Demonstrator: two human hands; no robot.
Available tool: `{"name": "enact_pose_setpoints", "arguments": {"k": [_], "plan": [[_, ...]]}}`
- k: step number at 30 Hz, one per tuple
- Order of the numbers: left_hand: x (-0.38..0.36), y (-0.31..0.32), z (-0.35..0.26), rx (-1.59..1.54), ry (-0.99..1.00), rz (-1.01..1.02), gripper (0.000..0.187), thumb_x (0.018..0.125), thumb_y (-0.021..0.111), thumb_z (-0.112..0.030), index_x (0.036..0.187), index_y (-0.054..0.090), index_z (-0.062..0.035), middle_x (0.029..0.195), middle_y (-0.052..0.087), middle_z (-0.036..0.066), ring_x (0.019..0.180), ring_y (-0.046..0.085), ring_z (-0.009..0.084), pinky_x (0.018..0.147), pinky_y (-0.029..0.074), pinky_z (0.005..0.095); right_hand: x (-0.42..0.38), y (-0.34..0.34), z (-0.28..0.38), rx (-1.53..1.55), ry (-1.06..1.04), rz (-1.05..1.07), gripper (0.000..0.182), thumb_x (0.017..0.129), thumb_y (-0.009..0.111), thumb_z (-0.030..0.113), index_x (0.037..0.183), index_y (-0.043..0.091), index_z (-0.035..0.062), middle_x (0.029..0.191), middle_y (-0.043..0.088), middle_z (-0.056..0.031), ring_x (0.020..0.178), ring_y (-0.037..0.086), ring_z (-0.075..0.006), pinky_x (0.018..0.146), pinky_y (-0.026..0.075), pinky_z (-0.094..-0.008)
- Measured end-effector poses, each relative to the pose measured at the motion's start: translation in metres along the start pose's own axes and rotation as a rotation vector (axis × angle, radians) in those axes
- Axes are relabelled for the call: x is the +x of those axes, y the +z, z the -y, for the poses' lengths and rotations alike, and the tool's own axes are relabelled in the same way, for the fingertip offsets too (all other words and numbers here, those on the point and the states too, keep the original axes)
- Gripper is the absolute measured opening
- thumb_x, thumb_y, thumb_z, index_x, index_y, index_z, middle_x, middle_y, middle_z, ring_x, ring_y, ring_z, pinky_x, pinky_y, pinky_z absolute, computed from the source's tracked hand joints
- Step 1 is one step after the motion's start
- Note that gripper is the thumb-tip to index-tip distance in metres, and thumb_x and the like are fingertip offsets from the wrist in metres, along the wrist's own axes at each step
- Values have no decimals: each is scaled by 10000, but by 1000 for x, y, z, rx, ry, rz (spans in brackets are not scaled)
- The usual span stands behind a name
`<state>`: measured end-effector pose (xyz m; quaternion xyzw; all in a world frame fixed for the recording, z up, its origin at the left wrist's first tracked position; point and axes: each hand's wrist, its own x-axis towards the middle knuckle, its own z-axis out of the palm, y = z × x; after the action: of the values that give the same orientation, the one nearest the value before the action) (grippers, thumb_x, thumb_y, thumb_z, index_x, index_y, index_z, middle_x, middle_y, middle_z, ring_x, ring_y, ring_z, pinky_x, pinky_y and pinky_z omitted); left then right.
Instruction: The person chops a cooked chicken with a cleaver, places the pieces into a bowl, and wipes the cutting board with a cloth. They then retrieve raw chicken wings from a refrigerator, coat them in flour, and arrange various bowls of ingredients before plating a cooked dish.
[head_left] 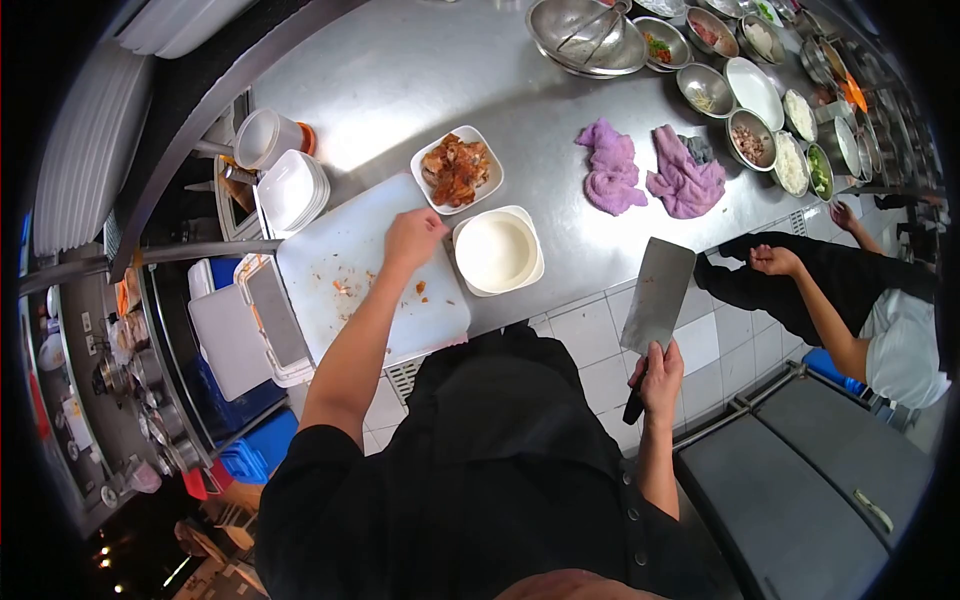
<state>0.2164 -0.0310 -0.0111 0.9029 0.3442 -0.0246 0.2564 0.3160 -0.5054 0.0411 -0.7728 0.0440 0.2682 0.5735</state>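
Note:
My right hand (660, 378) grips the black handle of a cleaver (660, 292), its broad blade pointing up and away over the floor beyond the counter's edge. My left hand (413, 240) is above the far right corner of a white cutting board (330, 260), its fingers curled together; whatever they may hold is hidden. Just beyond it stands a square white dish (462, 205) with chopped browned meat (457, 168). Right of that hand is a cream-coloured bowl (495, 250) with nothing inside. Scraps of meat (343, 287) lie scattered on the board.
Two purple cloths (612, 165) (687, 172) lie on the steel counter (400, 70). Several metal bowls of ingredients (752, 138) line the right. Stacked white dishes (293, 190) stand left of the board. Another person (850, 300) is at the right, beside the counter.

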Motion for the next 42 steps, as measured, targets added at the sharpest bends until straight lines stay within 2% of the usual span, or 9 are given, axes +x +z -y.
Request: {"name": "enact_pose_setpoints", "arguments": {"k": [8, 12, 15, 22, 26, 31, 33, 36, 42], "plan": [[92, -53, -34, -89, 78, -139, 183, 909, 732, -218, 974, 771, -51, 849, 755, 159, 797, 734, 309, 758, 571, 413, -5, -12, -3, 38, -10, -39, 190, 1090, 495, 184, 1071, 577, 14, 564, 508, -14, 413, 493, -114, 406, 432, -277], [111, -32, -127, -103, 257, -71, 396, 892, 757, -166, 1273, 707, -73, 1226, 720, 186, 1179, 670, 348, 1003, 526, 442, -13, -24, -11, 20, -5, -71, 181, 1087, 495, 175, 1052, 573, 15, 561, 509, -18, 413, 496, -115, 404, 432, -279], [109, 33, -230, 67, 556, 177, 887, 813, 861, -328, 1579, 438, -186, 1610, 412, 203, 1462, 427, 389, 1201, 393, 464, -16, -31, -25, 11, 39, -92, 184, 1088, 494, 175, 1038, 570, 15, 557, 509, -22, 412, 496, -114, 396, 423, -283], [157, 147, -279, 354, 646, 156, 806, 708, 902, -386, 1446, 602, -270, 1545, 489, 188, 1412, 480, 409, 1151, 447, 442, -38, -36, -50, -35, 115, -129, 153, 1077, 513, 140, 1049, 576, 4, 553, 501, -14, 411, 480, -104, 393, 408, -286], [190, 123, -248, 5, 662, 154, 535, 753, 846, -307, 1249, 731, -141, 1348, 631, 184, 1243, 609, 388, 1071, 502, 452, -56, -20, -44, -5, 45, -55, 134, 1055, 551, 109, 1057, 606, -13, 558, 521, -11, 426, 486, -96, 406, 409, -283], [115, -61, -174, -404, 746, -234, 457, 782, 828, -116, 1209, 693, -25, 1235, 689, 124, 1130, 678, 260, 1004, 532, 364, -65, 19, 7, -208, -141, 188, 178, 1007, 619, 83, 865, 555, -3, 569, 575, -41, 458, 545, -117, 440, 454, -296], [51, -129, -118, -613, 585, -259, 529, 752, 848, -82, 1241, 667, 4, 1224, 679, 103, 1122, 676, 251, 999, 530, 350, -67, 48, 28, -223, -165, 261, 227, 985, 642, 71, 820, 505, -6, 567, 573, -83, 446, 550, -159, 445, 442, -335], [-61, -192, -16, -803, 334, -385, 561, 794, 826, -62, 1309, 617, 16, 1239, 685, 103, 1129, 657, 196, 991, 532, 349, -72, 102, 32, -422, -243, 445, 190, 943, 672, 78, 868, 532, -26, 631, 607, -206, 571, 597, -424, 559, 461, -479], [-258, -210, 186, -773, -184, -496, 550, 797, 768, -74, 1316, 615, 28, 1169, 703, 105, 1043, 677, 186, 955, 533, 333, -105, 258, 17, -781, -524, 258, 198, 954, 630, 118, 1105, 656, -8, 759, 681, -262, 737, 668, -481, 665, 514, -556]]}}
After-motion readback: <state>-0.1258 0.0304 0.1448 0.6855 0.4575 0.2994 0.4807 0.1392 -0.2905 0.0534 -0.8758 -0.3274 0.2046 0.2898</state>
